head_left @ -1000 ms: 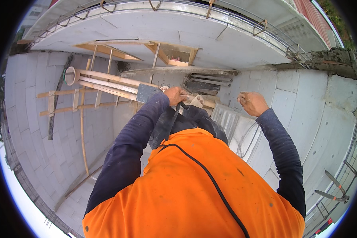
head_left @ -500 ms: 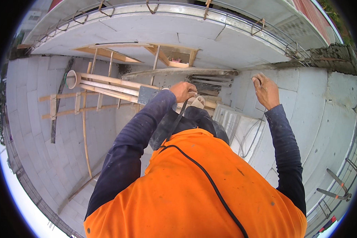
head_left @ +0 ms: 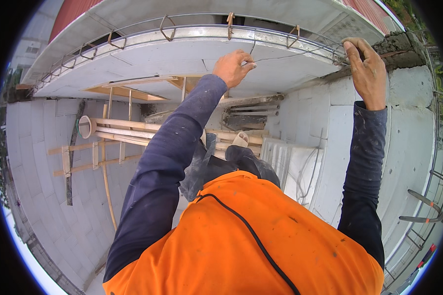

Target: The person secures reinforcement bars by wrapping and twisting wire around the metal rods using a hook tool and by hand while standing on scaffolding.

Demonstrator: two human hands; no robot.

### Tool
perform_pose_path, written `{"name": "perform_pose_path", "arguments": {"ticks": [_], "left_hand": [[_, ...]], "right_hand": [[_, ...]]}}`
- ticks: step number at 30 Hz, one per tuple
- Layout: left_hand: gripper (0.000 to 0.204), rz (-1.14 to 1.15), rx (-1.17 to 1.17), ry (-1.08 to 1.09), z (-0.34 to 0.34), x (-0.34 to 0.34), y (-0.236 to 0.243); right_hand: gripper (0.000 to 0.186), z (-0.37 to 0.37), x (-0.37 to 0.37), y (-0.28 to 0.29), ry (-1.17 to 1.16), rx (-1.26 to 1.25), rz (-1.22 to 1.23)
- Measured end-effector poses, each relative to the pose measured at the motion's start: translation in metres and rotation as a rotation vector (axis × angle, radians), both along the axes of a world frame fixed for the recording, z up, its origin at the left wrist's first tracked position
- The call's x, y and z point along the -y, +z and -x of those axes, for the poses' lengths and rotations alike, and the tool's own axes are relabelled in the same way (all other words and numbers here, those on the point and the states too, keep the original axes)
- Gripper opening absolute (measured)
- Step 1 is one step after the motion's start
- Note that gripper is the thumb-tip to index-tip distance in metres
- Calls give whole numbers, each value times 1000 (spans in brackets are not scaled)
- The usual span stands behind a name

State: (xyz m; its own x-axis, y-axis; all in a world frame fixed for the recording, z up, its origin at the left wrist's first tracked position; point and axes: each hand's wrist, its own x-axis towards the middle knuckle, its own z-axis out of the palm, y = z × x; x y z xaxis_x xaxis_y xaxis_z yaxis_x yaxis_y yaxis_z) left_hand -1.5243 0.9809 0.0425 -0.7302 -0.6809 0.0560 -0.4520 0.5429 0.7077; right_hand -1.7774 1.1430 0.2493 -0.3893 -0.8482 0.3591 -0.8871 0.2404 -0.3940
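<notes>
A thin dark tie wire (head_left: 279, 57) runs between my two raised hands, in front of the wall top. My left hand (head_left: 234, 69) is closed, fingers pinching the wire's left part; a short bent end sticks up beside it. Farther right and a little higher, my right hand (head_left: 368, 73) pinches the other part between thumb and fingers. Just beyond both hands lies the steel rebar (head_left: 202, 26) with bent stirrups along the top of the grey block wall (head_left: 157, 54). My right fingertips are close to the rebar's right end.
Pincers (head_left: 425, 219) rest on the rebar along the right wall. Below me are bamboo poles (head_left: 128, 124), a timber lattice (head_left: 94, 155) against the left wall and a pale ribbed panel (head_left: 285, 164). One sandalled foot (head_left: 241, 139) stands by the poles. Rough mortar (head_left: 403, 49) covers the right corner.
Both hands have risen and moved forward, from low before my body up to the rebar. The wire now shows stretched between them. The view has shifted slightly.
</notes>
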Motion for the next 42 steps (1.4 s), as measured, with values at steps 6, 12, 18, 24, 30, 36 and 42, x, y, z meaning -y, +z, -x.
{"name": "perform_pose_path", "arguments": {"ticks": [6, 12, 18, 24, 30, 36, 42], "left_hand": [[22, 102, 90, -71, -51, 6, 21], [19, 408, 343, -151, -146, -3, 0], [22, 404, 273, -44, -184, -33, 13], [20, 480, 356, -22, -237, -36, 26], [14, 491, 358, -10, -234, -35, 45], [16, 455, 334, 87, -248, -37, 77], [17, 620, 297, 157, -276, -54, 146]], "right_hand": [[24, 19, -33, -34, 85, -126, -603], [29, -51, -59, -37, 595, 1107, -842], [33, -52, -63, -115, 198, 204, -513], [30, -86, -56, -58, 912, 1039, -1097], [27, -57, -44, -88, 416, 690, -385], [36, -93, -81, -78, 925, 555, -1111], [38, -64, -100, -11, 664, 1313, -649]]}}
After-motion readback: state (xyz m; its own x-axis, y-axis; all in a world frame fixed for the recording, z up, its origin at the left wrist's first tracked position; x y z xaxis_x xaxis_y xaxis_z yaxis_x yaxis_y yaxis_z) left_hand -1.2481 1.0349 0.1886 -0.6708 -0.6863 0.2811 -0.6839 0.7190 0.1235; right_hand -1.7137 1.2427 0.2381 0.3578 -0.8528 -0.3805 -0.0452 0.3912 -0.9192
